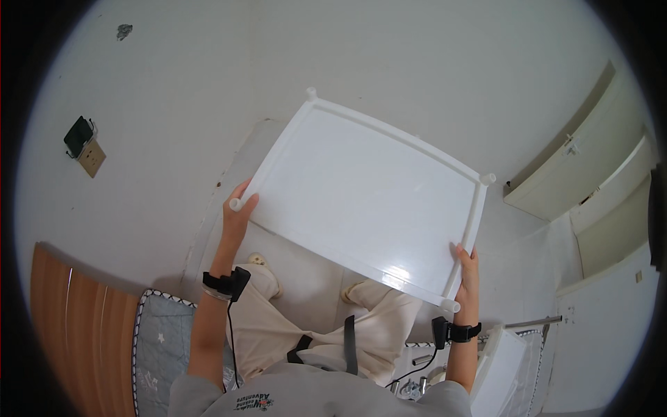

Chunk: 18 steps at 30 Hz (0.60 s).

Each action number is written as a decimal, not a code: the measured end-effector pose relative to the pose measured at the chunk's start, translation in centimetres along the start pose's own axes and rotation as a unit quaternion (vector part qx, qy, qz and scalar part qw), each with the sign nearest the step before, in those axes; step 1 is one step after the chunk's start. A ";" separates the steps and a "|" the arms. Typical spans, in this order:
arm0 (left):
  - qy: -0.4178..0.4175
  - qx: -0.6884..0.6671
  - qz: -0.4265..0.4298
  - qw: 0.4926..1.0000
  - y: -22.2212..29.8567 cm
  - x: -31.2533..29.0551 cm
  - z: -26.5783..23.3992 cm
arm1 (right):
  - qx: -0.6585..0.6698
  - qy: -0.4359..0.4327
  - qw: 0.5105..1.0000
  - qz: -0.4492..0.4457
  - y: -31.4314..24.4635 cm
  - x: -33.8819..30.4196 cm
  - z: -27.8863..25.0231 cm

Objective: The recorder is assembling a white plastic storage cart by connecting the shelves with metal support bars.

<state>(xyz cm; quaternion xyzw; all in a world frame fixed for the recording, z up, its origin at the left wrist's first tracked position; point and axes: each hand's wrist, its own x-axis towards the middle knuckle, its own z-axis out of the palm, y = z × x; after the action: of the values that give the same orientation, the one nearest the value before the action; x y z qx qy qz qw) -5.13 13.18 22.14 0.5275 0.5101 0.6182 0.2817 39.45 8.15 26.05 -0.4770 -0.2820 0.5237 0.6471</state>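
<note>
The left hand [240, 208] and right hand [468, 271] are gripping a white shelf [361, 194] mid-frame. Its corner sockets [488, 179] are standing bare, metal tubes [422, 361] lying lower right.

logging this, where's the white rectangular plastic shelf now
In the head view, the white rectangular plastic shelf is just right of centre, held between left hand and right hand.
</note>
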 end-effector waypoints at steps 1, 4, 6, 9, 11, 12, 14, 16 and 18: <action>0.000 0.000 0.000 1.000 0.3 0.0 -0.1 | -0.002 0.007 1.000 0.002 -0.1 -0.1 0.1; 0.001 0.018 -0.052 0.998 1.3 0.0 -0.7 | -0.030 0.005 1.000 -0.003 -0.1 -0.3 0.3; 0.011 0.026 -0.109 0.994 1.9 -0.3 -1.0 | -0.037 0.006 0.999 -0.006 -0.1 -0.5 0.4; 0.062 -0.010 -0.015 0.998 2.3 -0.3 -0.4 | -0.043 0.002 0.999 -0.005 -0.1 -0.5 0.1; 0.072 -0.008 -0.002 0.997 2.5 -0.3 -0.2 | -0.042 -0.003 0.999 -0.002 -0.2 -0.6 0.0; 0.085 -0.007 0.012 0.996 2.6 -0.2 -0.2 | -0.036 -0.019 0.999 -0.002 -0.4 -0.5 0.3; 0.093 -0.033 0.016 0.995 2.4 -0.3 -0.3 | -0.029 -0.035 0.999 -0.003 -0.5 -0.7 0.9; 0.101 -0.062 0.021 0.993 2.5 -0.6 -0.3 | -0.030 -0.019 0.999 -0.009 -0.6 -1.0 1.4; 0.113 -0.059 0.020 0.992 3.1 -0.8 -0.5 | -0.023 -0.023 0.999 -0.014 -0.6 -1.1 1.6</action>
<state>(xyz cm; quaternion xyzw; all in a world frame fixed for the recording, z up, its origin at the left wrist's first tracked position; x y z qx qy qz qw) -4.76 11.33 24.75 0.4470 0.4906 0.7082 0.2409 37.95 7.61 27.40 -0.4752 -0.3152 0.5194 0.6365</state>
